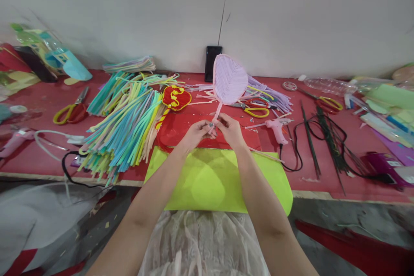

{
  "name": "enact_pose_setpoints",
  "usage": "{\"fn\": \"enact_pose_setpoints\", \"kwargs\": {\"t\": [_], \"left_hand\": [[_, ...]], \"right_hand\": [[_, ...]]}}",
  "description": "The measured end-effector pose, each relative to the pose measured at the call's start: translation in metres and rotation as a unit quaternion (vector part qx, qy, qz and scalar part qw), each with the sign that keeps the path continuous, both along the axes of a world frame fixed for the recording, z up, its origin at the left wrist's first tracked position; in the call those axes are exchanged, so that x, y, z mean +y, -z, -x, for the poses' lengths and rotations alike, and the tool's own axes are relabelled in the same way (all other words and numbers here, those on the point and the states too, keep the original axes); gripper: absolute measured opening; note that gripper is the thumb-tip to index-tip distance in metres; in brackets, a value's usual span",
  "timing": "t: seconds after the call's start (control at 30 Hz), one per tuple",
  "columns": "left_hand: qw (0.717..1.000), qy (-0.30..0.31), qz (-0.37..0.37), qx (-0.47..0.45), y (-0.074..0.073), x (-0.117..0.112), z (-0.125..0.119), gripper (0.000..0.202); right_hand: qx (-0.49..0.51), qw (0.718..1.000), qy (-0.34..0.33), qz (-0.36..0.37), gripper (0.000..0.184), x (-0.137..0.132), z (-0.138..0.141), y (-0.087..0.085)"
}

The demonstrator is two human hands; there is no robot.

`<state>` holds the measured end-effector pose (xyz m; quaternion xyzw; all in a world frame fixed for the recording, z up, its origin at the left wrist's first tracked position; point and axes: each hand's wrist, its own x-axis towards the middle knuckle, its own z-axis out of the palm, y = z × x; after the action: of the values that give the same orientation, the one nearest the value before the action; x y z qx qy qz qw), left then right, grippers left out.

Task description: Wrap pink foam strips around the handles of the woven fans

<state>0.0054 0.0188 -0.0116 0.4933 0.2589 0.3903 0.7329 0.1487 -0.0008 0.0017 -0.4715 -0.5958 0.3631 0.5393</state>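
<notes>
A lavender pipe-cleaner fan (229, 78) with a pink edge stands upright in front of me, its pink twisted handle running down between my hands. My left hand (199, 133) pinches the lower handle. Closed on the same handle from the other side is my right hand (230, 128), with fingertips close to those of the left. My fingers partly hide the handle's lower end. Beneath both hands lie a red board (181, 127) and a yellow-green sheet (207, 181) reaching over the table edge. A red and yellow pipe-cleaner fan (176, 98) rests just to the left.
Bundled coloured pipe cleaners (124, 125) cover the left of the red table (274, 185). A pink glue gun (277, 130), scissors (258, 111) and dark stems (330, 138) lie to the right. More scissors (71, 110) sit left. A phone (211, 62) leans on the wall.
</notes>
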Motion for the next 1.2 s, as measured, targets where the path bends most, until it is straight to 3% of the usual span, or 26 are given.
{"fn": "enact_pose_setpoints", "kwargs": {"t": [1.2], "left_hand": [[1.0,-0.011,0.016,-0.006,-0.0044,-0.0007,0.0021,0.031]], "right_hand": [[-0.025,1.0,0.006,-0.011,0.034,-0.0017,0.0016,-0.0026]]}}
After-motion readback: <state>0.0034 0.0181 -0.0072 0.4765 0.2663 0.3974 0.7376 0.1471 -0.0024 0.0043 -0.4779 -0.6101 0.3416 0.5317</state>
